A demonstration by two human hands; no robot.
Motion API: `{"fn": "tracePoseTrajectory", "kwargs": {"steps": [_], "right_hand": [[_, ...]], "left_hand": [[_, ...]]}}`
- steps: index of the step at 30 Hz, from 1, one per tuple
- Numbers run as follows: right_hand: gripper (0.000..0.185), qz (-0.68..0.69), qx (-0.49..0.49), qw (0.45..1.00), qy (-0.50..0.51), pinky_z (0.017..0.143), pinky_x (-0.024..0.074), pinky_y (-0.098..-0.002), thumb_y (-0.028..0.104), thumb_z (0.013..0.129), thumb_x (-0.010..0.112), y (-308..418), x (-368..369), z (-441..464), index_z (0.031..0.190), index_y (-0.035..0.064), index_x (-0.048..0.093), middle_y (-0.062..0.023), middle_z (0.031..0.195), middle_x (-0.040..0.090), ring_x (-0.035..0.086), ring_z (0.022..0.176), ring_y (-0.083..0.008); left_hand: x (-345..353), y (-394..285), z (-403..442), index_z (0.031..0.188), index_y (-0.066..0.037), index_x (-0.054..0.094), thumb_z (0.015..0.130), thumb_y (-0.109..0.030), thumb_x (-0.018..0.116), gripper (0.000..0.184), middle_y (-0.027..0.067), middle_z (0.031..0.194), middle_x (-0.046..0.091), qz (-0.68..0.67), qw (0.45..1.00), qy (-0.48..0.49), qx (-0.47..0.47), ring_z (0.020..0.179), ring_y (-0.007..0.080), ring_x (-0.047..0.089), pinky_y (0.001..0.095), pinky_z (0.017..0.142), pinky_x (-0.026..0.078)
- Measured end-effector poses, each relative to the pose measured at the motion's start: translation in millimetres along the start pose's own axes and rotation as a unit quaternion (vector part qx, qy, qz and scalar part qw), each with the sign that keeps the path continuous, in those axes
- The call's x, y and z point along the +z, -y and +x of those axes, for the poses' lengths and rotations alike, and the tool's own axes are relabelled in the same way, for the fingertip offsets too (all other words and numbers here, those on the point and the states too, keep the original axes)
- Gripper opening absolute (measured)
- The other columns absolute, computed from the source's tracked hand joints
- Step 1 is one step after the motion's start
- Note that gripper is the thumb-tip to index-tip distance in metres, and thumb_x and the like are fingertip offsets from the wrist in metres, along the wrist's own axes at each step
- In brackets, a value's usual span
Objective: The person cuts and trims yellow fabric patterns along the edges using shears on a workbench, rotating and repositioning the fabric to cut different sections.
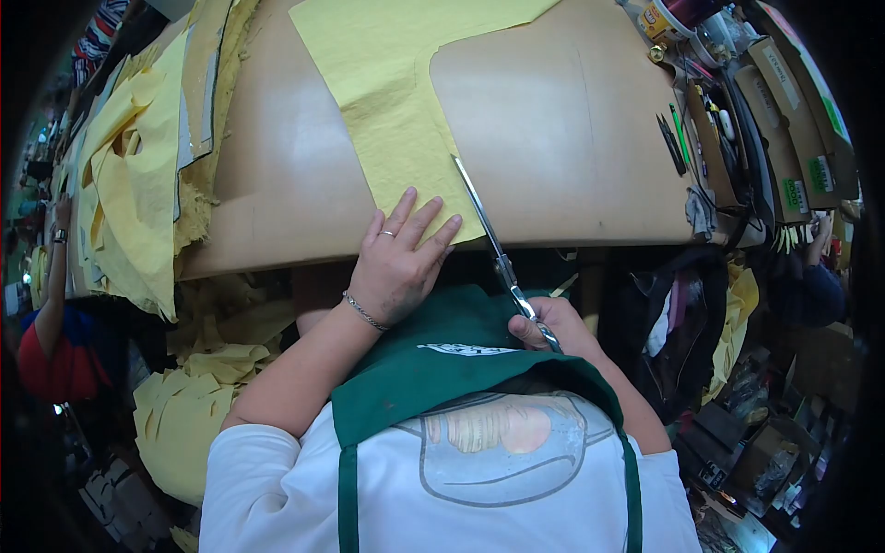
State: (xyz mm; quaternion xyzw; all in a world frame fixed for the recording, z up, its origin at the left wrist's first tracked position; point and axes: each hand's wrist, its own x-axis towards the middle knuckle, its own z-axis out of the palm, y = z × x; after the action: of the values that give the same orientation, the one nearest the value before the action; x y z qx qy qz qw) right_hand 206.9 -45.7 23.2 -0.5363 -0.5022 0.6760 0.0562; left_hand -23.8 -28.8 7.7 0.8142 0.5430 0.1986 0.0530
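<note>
A large yellow sheet (387, 101) lies on the brown table (544, 120), its narrow end at the near edge. My left hand (406, 253) rests flat on that end, fingers spread, with a ring and a bracelet on. In my right hand (553, 324), below the table's edge, are long metal scissors (502, 263) held by the handles. Their blades point up and away along the sheet's right edge, with the tip touching or close to it. The blades look closed or nearly so.
Yellow sheets and brown templates (198, 92) are piled on the left. Pens (680, 134), cardboard boxes (779, 120) and a tub (664, 20) stand at the right. A dark bag (664, 323) hangs below. Other people (55, 341) are at both sides.
</note>
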Motion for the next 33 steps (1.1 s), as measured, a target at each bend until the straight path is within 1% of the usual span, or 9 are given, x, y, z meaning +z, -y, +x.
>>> {"fn": "tracePoseTrajectory", "kwargs": {"steps": [2, 5, 8, 11, 14, 23, 33], "right_hand": [[0.060, -0.011, 0.004, 1.000, -0.006, 0.045, 0.0351, -0.0231, 0.064, 0.065, 0.057, 0, 0, -1, 0.058, 0.0051, 0.047, 0.0004, 0.052, 0.045, 0.043, 0.049, -0.0075], [0.060, -0.032, -0.035, 0.999, -0.005, 0.045, 0.0355, -0.0229, 0.064, 0.066, 0.057, -5, -1, 1, 0.060, 0.0053, 0.048, 0.0001, 0.052, 0.045, 0.043, 0.049, -0.0079], [0.060, -0.022, -0.036, 0.999, 0.026, 0.045, 0.0374, -0.0229, 0.065, 0.066, 0.057, 12, -4, 3, 0.066, 0.0051, 0.050, -0.0009, 0.053, 0.046, 0.045, 0.049, -0.0085], [0.063, -0.004, -0.009, 0.999, 0.053, 0.046, 0.0398, -0.0234, 0.067, 0.065, 0.056, 21, -9, 11, 0.071, 0.0046, 0.050, -0.0021, 0.053, 0.048, 0.048, 0.049, -0.0097], [0.064, -0.025, 0.004, 0.998, 0.058, 0.045, 0.0413, -0.0235, 0.068, 0.065, 0.055, 26, -13, 17, 0.073, 0.0044, 0.049, -0.0031, 0.053, 0.049, 0.050, 0.048, -0.0106], [0.065, -0.015, -0.002, 0.999, 0.033, 0.042, 0.0396, -0.0230, 0.068, 0.063, 0.055, 27, -10, 16, 0.069, 0.0042, 0.048, -0.0023, 0.050, 0.048, 0.049, 0.044, -0.0103], [0.059, 0.011, -0.003, 1.000, 0.012, 0.039, 0.0371, -0.0222, 0.063, 0.064, 0.060, 19, -8, 14, 0.063, 0.0052, 0.046, -0.0012, 0.047, 0.045, 0.047, 0.042, -0.0088]], "left_hand": [[0, 0, 0, 0.110, -0.017, 0.055, 0.075, -0.014, 0.059, 0.035, 0.0095, 0.117, 0.049, -0.002, 1.000, -0.001, 0.000, 0.113, 0.0325, 0.043, 0.0503, 0.084, 0.039], [0, 0, 0, 0.109, -0.016, 0.056, 0.075, -0.014, 0.060, 0.035, 0.0097, 0.116, 0.049, -0.005, 1.000, -0.002, -0.001, 0.112, 0.0329, 0.043, 0.0496, 0.084, 0.040], [-3, -2, 1, 0.109, -0.015, 0.056, 0.074, -0.013, 0.060, 0.035, 0.0106, 0.115, 0.050, -0.010, 1.000, -0.001, 0.007, 0.111, 0.0336, 0.045, 0.0474, 0.082, 0.041], [-6, -5, -1, 0.108, -0.014, 0.056, 0.073, -0.011, 0.061, 0.036, 0.0116, 0.114, 0.050, -0.024, 0.999, 0.000, 0.022, 0.108, 0.0346, 0.047, 0.0449, 0.080, 0.043], [-7, -8, -3, 0.108, -0.013, 0.056, 0.072, -0.011, 0.061, 0.037, 0.0121, 0.113, 0.051, -0.033, 0.999, 0.004, 0.029, 0.106, 0.0354, 0.048, 0.0436, 0.079, 0.043], [-8, -10, -4, 0.109, -0.014, 0.055, 0.072, -0.010, 0.061, 0.038, 0.0125, 0.113, 0.051, -0.047, 0.998, 0.007, 0.032, 0.105, 0.0363, 0.048, 0.0435, 0.079, 0.044], [-7, -10, -4, 0.108, -0.014, 0.056, 0.071, -0.010, 0.062, 0.037, 0.0120, 0.112, 0.051, -0.057, 0.998, 0.010, 0.024, 0.106, 0.0358, 0.048, 0.0424, 0.078, 0.044]]}}
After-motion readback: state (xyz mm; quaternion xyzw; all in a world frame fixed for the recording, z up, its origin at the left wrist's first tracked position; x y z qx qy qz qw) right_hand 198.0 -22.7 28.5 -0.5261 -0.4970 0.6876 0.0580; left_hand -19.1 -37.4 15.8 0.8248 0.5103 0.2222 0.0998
